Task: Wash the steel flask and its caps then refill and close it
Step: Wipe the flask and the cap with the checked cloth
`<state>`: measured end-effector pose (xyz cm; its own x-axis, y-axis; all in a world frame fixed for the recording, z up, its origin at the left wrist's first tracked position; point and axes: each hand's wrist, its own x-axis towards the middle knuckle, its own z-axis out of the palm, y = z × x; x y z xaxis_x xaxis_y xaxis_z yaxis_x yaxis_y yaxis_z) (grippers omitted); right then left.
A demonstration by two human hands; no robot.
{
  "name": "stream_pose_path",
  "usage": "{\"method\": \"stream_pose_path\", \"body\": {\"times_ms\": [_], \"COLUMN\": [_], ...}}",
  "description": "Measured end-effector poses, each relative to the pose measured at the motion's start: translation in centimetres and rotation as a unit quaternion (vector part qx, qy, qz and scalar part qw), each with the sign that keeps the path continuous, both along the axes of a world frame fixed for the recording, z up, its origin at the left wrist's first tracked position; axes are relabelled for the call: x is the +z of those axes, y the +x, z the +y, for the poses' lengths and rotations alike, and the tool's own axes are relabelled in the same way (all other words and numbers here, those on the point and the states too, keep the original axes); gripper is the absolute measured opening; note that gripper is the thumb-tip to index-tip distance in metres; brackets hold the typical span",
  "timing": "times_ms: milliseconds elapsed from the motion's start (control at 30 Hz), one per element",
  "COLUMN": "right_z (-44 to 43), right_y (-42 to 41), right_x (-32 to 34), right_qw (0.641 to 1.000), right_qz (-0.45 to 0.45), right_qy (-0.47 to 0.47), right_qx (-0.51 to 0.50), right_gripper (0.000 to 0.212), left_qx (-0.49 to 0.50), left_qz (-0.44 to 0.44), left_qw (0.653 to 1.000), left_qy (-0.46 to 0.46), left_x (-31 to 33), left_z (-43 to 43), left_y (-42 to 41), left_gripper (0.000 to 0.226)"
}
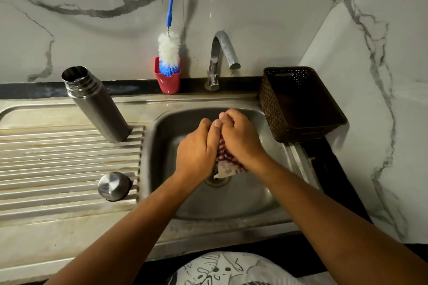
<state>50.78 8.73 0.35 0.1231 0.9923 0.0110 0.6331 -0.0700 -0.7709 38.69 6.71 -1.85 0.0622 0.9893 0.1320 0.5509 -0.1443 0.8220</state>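
Steel is most of what shows here: the sink (243, 201), the ribbed draining board (58, 152) to its left, the flask (97, 104) and a cap (113, 185). The flask stands upright on the far part of the draining board with its mouth open and its threaded neck bare, near the sink's left rim and well apart from both hands. The round cap sits on the same board closer to the person, just beside the sink's left edge, and no hand touches it either.

Both hands are together over the basin, above the drain (216, 180). The left hand (196, 146) and the right hand (240, 136) are each clenched round a red-and-white checked cloth (223, 155), fingers curled in and knuckles up, with the two hands touching at the fingertips. The cloth is bunched between the palms, and a loose pale end hangs down below the right hand toward the drain (whether anything is wrapped inside the cloth cannot be told).

Behind the sink, a curved tap (222, 53) stands on the dark ledge with its spout pointing over the basin. Left of it a red holder (168, 83) carries a bottle brush (168, 53) with white and blue bristles and a long blue handle leaning up the marble wall. A dark brown perforated basket (301, 104) rests at the sink's far right corner, tilted.
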Motion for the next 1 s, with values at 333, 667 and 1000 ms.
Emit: {"method": "stream_pose_path", "body": {"times_ms": [333,667,1000], "right_z": [-1.2,0.9,0.1], "right_y": [0.2,-0.1,3.0], "right_x": [-0.6,-1.0,-0.8], "right_qw": [0.945,0.935,0.893], "right_qz": [-0.1,0.26,0.443], "right_qy": [0.291,-0.231,-0.051], "right_qx": [0.113,-0.065,-0.065], "right_gripper": [0.026,0.035,0.034], "left_qx": [0.02,-0.023,0.051], "left_qz": [-0.244,-0.159,-0.352], "left_qw": [0.945,0.979,0.871], "left_qy": [-0.216,-0.126,-0.338], "left_x": [1.2,-1.0,-1.2], "left_z": [0.6,-0.1,0.7], "left_y": [0.3,-1.0,-2.1], "left_gripper": [0.076,0.049,0.057]}}
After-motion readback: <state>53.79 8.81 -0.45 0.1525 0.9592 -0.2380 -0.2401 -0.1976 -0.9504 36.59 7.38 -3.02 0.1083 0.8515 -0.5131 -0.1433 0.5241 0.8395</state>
